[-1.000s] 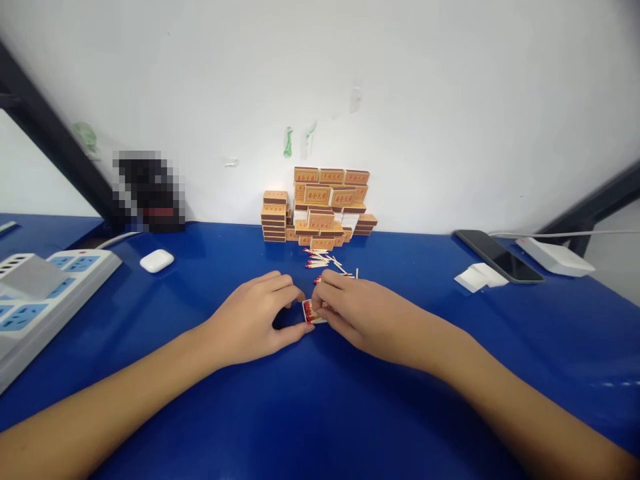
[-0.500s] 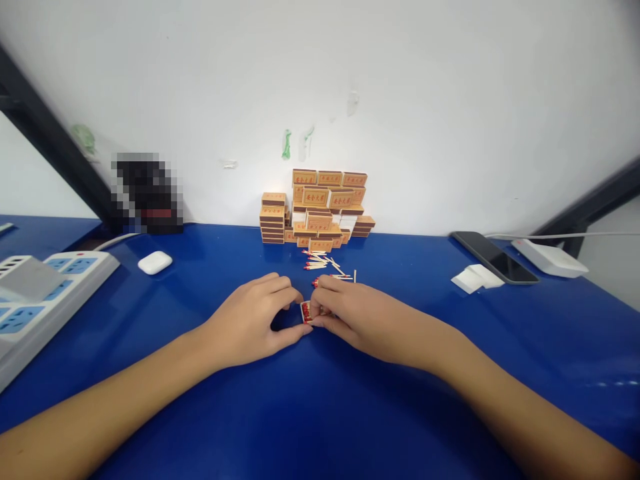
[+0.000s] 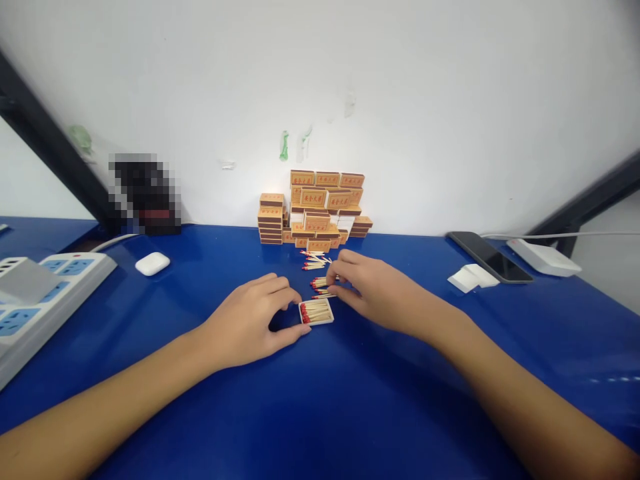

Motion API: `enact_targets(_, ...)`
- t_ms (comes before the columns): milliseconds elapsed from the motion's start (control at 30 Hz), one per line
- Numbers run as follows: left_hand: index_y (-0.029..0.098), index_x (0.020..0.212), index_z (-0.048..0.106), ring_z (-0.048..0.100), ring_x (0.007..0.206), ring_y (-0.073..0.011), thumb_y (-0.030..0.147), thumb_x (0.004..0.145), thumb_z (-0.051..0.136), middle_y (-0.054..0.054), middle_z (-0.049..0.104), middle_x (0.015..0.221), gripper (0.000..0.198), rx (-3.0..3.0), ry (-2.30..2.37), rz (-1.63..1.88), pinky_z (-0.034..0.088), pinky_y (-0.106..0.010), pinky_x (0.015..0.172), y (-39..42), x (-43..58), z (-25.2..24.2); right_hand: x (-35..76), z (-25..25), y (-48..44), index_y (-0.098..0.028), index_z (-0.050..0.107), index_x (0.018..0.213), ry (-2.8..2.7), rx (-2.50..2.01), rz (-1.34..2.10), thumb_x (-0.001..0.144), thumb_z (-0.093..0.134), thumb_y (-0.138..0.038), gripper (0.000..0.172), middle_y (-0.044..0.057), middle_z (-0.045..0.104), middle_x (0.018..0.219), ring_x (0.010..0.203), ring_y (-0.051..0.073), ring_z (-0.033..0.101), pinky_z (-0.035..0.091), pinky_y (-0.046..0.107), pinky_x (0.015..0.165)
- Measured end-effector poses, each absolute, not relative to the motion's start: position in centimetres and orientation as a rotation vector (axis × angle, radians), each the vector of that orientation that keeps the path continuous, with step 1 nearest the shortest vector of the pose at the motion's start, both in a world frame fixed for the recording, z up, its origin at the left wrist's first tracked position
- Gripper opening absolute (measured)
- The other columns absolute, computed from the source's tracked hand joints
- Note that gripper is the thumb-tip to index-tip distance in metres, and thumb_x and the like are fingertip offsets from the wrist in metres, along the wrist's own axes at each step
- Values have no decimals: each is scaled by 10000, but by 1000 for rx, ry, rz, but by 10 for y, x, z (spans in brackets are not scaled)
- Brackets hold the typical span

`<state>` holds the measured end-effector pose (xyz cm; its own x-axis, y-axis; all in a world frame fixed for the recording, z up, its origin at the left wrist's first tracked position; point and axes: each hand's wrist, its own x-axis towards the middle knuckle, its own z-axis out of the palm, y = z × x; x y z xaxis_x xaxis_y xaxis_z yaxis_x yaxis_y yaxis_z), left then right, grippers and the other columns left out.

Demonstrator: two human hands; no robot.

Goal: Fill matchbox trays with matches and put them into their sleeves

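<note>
A small white matchbox tray (image 3: 331, 311) lies on the blue table, filled with red-headed matches (image 3: 316, 312). My left hand (image 3: 255, 320) rests at its left end, index finger and thumb at the two near corners, bracing the tray between them. Just behind the tray, loose matches (image 3: 318, 283) lie in small bunches, heads to the left. My right hand (image 3: 367, 287) is over their right ends, thumb and forefinger curved and slightly apart around them. The fingertips partly cover those match ends, and none is seen lifted.
Matchboxes (image 3: 315, 197) are stacked against the white wall, with more loose matches (image 3: 314, 260) in front. To the left are a white earphone case (image 3: 153, 264) and a power strip (image 3: 75, 273). To the right lie a phone (image 3: 490, 257), white pieces (image 3: 473, 278) and a white box (image 3: 544, 258).
My right hand has moved from the tray back and to the right, onto the loose matches, uncovering the tray's matches. My left hand has stayed at the tray.
</note>
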<state>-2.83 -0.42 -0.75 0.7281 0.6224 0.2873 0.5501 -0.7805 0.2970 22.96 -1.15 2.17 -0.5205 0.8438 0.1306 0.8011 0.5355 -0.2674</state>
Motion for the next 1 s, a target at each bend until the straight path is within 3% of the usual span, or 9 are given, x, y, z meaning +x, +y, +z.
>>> enact_targets(100,184,1071,691,605,861,-218,444,948,688,-39,658,905,287,2755,921,565,514,-373,769,-4,-28,-7,241,22,-3,-186,650,997,-2519,-1438,369,982,655,-201,21,59,618,1037,863,185,582,434,313,749)
enact_targets(233,182,1071,694,605,847,-215,447,955,683,-38,660,895,289,2769,893,562,507,-367,750,-4,-28,-8,244,20,2,-192,653,972,-2513,-1392,511,964,700,-259,82,46,627,990,886,187,569,425,299,746)
enact_targets(433,186,1087,696,609,860,-215,458,959,677,-35,655,890,301,2765,868,553,508,-366,762,-6,-28,-8,234,13,3,-191,642,910,-2486,-1376,606,1018,602,-285,148,37,632,909,837,180,553,420,301,733)
enact_targets(767,188,1091,700,608,866,-221,454,957,679,-40,657,890,299,2761,871,545,509,-367,762,-6,-27,-7,234,14,-3,-181,592,925,-2570,-1534,531,1079,477,-288,220,95,639,1008,862,203,616,468,334,800)
enact_targets(1000,180,1083,699,609,857,-219,457,960,673,-42,656,893,304,2754,875,544,506,-365,759,-6,-27,-7,235,25,-10,-199,578,945,-2506,-1420,615,1087,467,-329,222,64,634,1016,880,195,590,451,319,795)
